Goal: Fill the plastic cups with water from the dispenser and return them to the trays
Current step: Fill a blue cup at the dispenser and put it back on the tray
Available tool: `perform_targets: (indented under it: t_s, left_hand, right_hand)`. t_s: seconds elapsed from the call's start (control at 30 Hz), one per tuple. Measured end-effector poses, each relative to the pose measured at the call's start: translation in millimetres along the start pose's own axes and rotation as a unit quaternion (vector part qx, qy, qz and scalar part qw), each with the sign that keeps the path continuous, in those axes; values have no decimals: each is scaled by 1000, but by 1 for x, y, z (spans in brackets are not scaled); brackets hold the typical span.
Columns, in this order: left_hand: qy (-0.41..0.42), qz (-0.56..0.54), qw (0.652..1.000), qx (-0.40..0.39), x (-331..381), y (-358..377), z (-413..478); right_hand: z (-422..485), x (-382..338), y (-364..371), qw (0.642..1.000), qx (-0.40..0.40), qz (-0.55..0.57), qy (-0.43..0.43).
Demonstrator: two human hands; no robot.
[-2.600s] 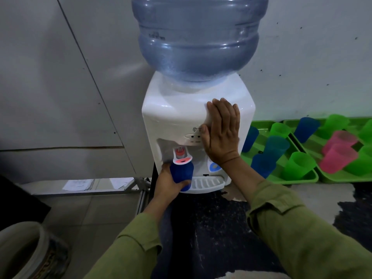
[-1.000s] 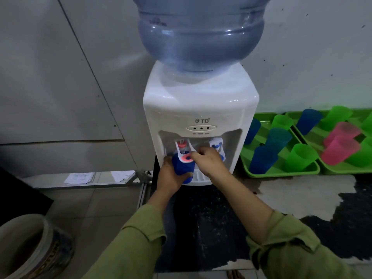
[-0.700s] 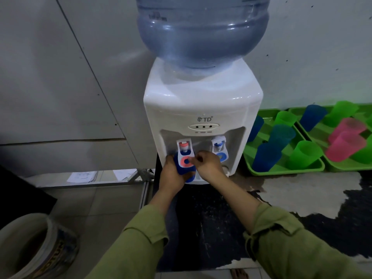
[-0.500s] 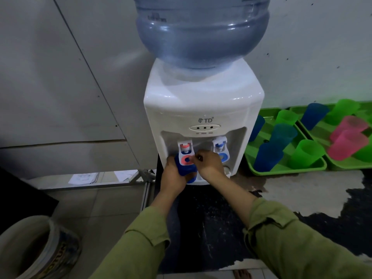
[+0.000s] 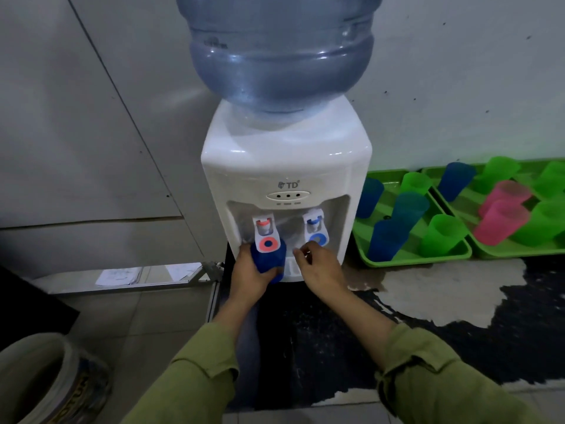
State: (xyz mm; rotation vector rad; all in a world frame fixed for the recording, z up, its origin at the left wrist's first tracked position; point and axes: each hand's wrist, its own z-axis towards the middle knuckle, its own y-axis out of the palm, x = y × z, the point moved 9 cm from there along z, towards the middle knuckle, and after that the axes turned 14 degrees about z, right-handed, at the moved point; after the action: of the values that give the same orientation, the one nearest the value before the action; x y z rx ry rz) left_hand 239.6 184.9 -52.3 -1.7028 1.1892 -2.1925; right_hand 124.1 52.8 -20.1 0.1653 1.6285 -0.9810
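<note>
A white water dispenser (image 5: 286, 166) carries a big blue bottle (image 5: 279, 47). My left hand (image 5: 249, 275) is shut on a blue cup (image 5: 269, 258), held under the red tap (image 5: 266, 237). My right hand (image 5: 319, 266) hovers just below the blue tap (image 5: 315, 229), fingers loosely curled, holding nothing. Two green trays, the near tray (image 5: 412, 260) and the far tray (image 5: 519, 252), sit to the right with several blue, green and pink cups.
The dispenser stands on a dark, worn counter (image 5: 321, 341). A round bucket (image 5: 46, 381) sits on the tiled floor at lower left. Papers (image 5: 119, 275) lie on a low ledge by the wall.
My right hand has come off the red tap's lever and shifted right, toward the blue tap. The left hand still holds the blue cup under the red tap.
</note>
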Motion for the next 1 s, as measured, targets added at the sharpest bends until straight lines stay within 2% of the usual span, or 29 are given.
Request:
perform_targets:
  t_s: [0.27, 0.43, 0.53, 0.8, 0.9, 1.0]
  left_hand:
    - [-76, -20, 994, 81, 5, 8, -37]
    - [-174, -31, 973, 147, 9, 22, -73]
    - [-194, -30, 966, 171, 28, 38, -99]
    - [-161, -44, 977, 132, 93, 96, -136]
    - [-140, -15, 982, 125, 122, 120, -139]
    - [-102, -16, 991, 87, 149, 151, -139]
  right_hand:
    - [-8, 34, -44, 998, -45, 6, -32]
    - [-21, 56, -82, 995, -83, 11, -54]
    - [-28, 78, -115, 992, -104, 23, -65]
    - [-37, 137, -187, 989, -128, -9, -69]
    - [-38, 158, -218, 990, -117, -27, -70]
    - [-40, 177, -251, 994, -78, -43, -58]
